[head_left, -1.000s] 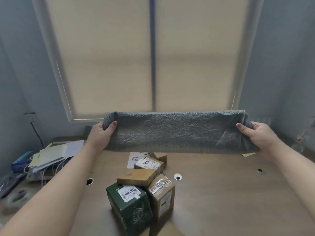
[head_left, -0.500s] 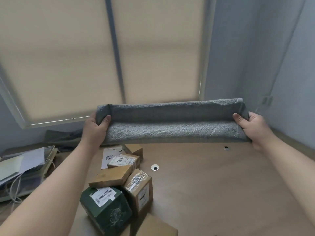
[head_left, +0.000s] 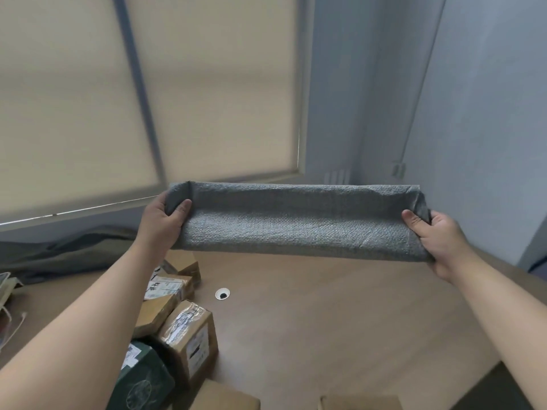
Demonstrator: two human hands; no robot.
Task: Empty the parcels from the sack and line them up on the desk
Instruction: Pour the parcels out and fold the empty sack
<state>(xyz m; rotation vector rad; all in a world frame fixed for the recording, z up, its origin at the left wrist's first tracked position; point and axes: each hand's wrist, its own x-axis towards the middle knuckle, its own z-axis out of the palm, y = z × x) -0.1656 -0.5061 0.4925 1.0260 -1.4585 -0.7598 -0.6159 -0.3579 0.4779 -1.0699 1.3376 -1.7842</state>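
I hold the grey woven sack (head_left: 299,220) folded into a long flat band, stretched level above the brown desk (head_left: 340,321). My left hand (head_left: 161,224) grips its left end and my right hand (head_left: 435,238) grips its right end. Below my left arm lies a heap of parcels: a green box (head_left: 145,380) with a white label, a taped brown carton (head_left: 189,335), a flat brown box (head_left: 154,313), a labelled box (head_left: 168,287) and another brown box (head_left: 185,263) behind it. Two more cardboard pieces (head_left: 225,398) show at the bottom edge.
A round cable hole (head_left: 222,294) sits in the desk right of the heap. Dark cloth (head_left: 59,255) lies along the back left under the blinded window. Papers and cords (head_left: 9,300) are at the far left. The desk's right edge (head_left: 491,368) drops off at the lower right.
The view has swung to the right, so the parcels now sit lower left. Both hands still hold the folded sack stretched between them.
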